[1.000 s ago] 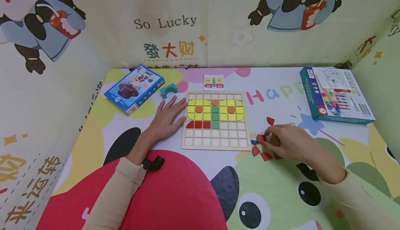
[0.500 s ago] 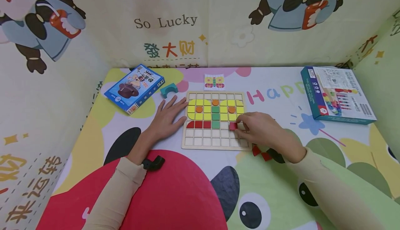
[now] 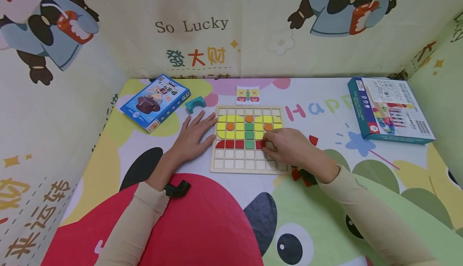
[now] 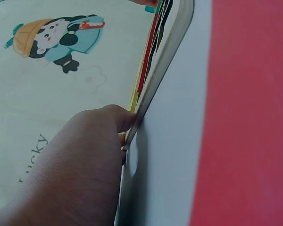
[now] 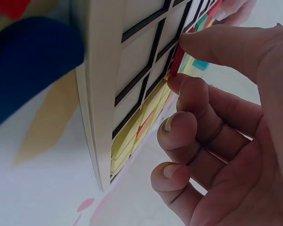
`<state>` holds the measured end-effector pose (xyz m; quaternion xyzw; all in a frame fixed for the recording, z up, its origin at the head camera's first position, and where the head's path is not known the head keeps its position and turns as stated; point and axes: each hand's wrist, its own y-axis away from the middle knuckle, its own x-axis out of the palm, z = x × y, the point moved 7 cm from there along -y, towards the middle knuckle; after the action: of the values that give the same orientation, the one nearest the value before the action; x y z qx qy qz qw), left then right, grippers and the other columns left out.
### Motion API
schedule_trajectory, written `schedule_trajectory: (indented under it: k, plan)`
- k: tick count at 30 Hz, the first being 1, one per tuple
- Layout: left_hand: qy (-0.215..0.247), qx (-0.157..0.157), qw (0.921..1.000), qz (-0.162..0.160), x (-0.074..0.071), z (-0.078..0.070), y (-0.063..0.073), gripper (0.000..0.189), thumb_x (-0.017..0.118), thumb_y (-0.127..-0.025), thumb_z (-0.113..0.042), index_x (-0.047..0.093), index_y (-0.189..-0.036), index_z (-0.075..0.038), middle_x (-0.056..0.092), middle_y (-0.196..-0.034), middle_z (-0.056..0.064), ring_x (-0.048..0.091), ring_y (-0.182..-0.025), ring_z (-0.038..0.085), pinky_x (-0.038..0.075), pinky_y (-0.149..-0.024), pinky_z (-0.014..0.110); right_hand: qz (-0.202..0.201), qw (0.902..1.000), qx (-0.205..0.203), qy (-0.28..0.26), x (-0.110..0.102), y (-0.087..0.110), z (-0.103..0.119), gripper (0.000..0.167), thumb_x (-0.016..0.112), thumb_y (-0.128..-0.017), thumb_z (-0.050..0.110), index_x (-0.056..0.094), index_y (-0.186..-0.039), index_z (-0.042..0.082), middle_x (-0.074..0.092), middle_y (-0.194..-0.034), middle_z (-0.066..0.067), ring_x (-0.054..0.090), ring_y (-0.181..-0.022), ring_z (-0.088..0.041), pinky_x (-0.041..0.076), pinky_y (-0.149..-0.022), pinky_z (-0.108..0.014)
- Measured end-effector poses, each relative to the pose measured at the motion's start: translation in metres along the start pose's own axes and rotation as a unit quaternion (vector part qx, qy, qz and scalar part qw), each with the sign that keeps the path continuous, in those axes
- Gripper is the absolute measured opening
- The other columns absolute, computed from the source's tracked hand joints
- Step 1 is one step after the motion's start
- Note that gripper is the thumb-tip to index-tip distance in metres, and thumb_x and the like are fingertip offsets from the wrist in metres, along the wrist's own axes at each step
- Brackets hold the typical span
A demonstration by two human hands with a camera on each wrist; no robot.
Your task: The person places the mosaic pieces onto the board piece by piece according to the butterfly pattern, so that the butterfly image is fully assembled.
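Note:
A wooden grid board [image 3: 249, 172] lies mid-table. Yellow tiles [image 3: 230, 135], orange round pieces and green squares [image 3: 249, 135] fill its upper part, and a row of red tiles [image 3: 229, 144] runs left of the green column. My right hand [image 3: 293, 147] pinches a red square tile [image 3: 259, 145] between thumb and index finger, in the cell just right of that column. In the right wrist view the red tile [image 5: 177, 60] stands at the fingertips, with the other fingers curled. My left hand [image 3: 191, 139] rests at the board's left edge, fingers straight; its thumb [image 4: 120, 117] touches the edge.
Loose red pieces [image 3: 313, 140] lie right of the board, some partly hidden under my right wrist. A butterfly pattern card [image 3: 247, 95] is behind the board. A teal arch block [image 3: 195, 104] and blue box [image 3: 155, 103] stand back left, another box [image 3: 392, 111] back right.
My right hand has carried a red square tile from the loose pieces leftward over the board, to the cell beside the green column. My left hand has stayed in place.

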<state>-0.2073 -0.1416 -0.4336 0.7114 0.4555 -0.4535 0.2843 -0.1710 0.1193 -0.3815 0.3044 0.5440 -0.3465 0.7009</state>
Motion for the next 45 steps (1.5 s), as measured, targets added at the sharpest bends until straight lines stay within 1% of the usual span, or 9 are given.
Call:
schedule_trajectory:
  k: [5, 10, 12, 17, 24, 28, 32, 37, 45]
  plan:
    - [-0.002, -0.001, 1.0, 0.0, 0.001, 0.002, 0.0, 0.07, 0.054, -0.104, -0.052, 0.036, -0.167, -0.028, 0.028, -0.177, -0.006, 0.008, -0.17, 0.028, 0.0, -0.135, 0.064, 0.016, 0.9999, 0.003, -0.005, 0.002, 0.0, 0.001, 0.028, 0.084, -0.091, 0.033, 0.076, -0.107, 0.011, 0.076, -0.087, 0.0, 0.057, -0.067, -0.014, 0.053, -0.064, -0.028]
    - [-0.001, 0.0, 1.0, -0.002, 0.002, 0.002, 0.0, 0.07, 0.055, -0.103, -0.053, 0.037, -0.166, -0.029, 0.029, -0.177, -0.006, 0.009, -0.169, 0.029, 0.001, -0.135, 0.065, 0.026, 0.9984, 0.031, -0.038, -0.001, 0.009, -0.008, 0.038, 0.083, -0.092, 0.036, 0.076, -0.121, 0.011, 0.065, -0.072, 0.004, 0.055, -0.067, -0.012, 0.048, -0.062, -0.027]
    - [-0.001, 0.001, 1.0, -0.004, 0.001, 0.001, 0.0, 0.07, 0.055, -0.103, -0.052, 0.037, -0.166, -0.028, 0.029, -0.177, -0.005, 0.009, -0.169, 0.029, 0.001, -0.135, 0.065, 0.021, 0.9977, 0.038, -0.052, -0.005, 0.017, -0.013, 0.037, 0.082, -0.093, 0.035, 0.077, -0.122, 0.011, 0.058, -0.067, 0.006, 0.052, -0.066, -0.011, 0.044, -0.061, -0.026]
    - [-0.001, 0.001, 1.0, -0.005, 0.0, 0.0, 0.0, 0.07, 0.056, -0.103, -0.052, 0.037, -0.166, -0.028, 0.029, -0.177, -0.005, 0.01, -0.169, 0.029, 0.002, -0.134, 0.066, 0.019, 0.9963, 0.045, -0.071, -0.015, 0.047, -0.028, 0.034, 0.081, -0.094, 0.033, 0.077, -0.121, 0.012, 0.055, -0.069, 0.007, 0.049, -0.065, -0.009, 0.043, -0.06, -0.024]
    - [-0.002, 0.0, 1.0, -0.005, -0.001, 0.0, 0.0, 0.071, 0.055, -0.103, -0.053, 0.037, -0.166, -0.029, 0.029, -0.177, -0.005, 0.009, -0.169, 0.029, 0.001, -0.134, 0.066, 0.021, 0.9933, 0.065, -0.093, -0.018, 0.098, -0.054, 0.03, 0.082, -0.094, 0.033, 0.078, -0.118, 0.016, 0.054, -0.07, 0.013, 0.047, -0.065, -0.004, 0.043, -0.059, -0.021]
    - [0.001, 0.0, 1.0, -0.006, 0.0, 0.0, 0.0, 0.071, 0.056, -0.102, -0.053, 0.036, -0.167, -0.029, 0.029, -0.177, -0.006, 0.009, -0.169, 0.029, 0.002, -0.134, 0.066, 0.004, 0.9933, 0.052, -0.103, -0.018, 0.124, -0.064, 0.02, 0.085, -0.091, 0.027, 0.079, -0.11, 0.02, 0.054, -0.071, 0.019, 0.047, -0.067, 0.002, 0.044, -0.059, -0.018]
    - [0.002, 0.002, 1.0, -0.008, 0.0, 0.001, -0.001, 0.071, 0.056, -0.102, -0.053, 0.036, -0.166, -0.029, 0.029, -0.177, -0.005, 0.009, -0.169, 0.029, 0.002, -0.134, 0.066, 0.018, 0.9919, 0.047, -0.117, -0.013, 0.144, -0.073, 0.02, 0.086, -0.089, 0.021, 0.077, -0.106, 0.025, 0.054, -0.074, 0.021, 0.046, -0.067, 0.005, 0.043, -0.058, -0.017]
    - [0.004, 0.002, 1.0, -0.007, 0.001, 0.001, -0.002, 0.072, 0.057, -0.102, -0.053, 0.036, -0.167, -0.03, 0.029, -0.177, -0.005, 0.009, -0.169, 0.029, 0.001, -0.134, 0.067, 0.05, 0.9904, 0.061, -0.113, -0.004, 0.154, -0.081, 0.025, 0.088, -0.086, 0.021, 0.077, -0.107, 0.026, 0.056, -0.079, 0.02, 0.046, -0.072, 0.004, 0.043, -0.061, -0.018]
    - [-0.001, -0.003, 1.0, -0.002, 0.002, 0.003, -0.002, 0.071, 0.056, -0.102, -0.054, 0.035, -0.167, -0.031, 0.028, -0.177, -0.007, 0.007, -0.17, 0.027, 0.001, -0.134, 0.066, 0.052, 0.9907, 0.057, -0.112, 0.0, 0.156, -0.082, 0.028, 0.089, -0.084, 0.019, 0.076, -0.109, 0.023, 0.056, -0.078, 0.019, 0.047, -0.072, 0.004, 0.045, -0.061, -0.018]
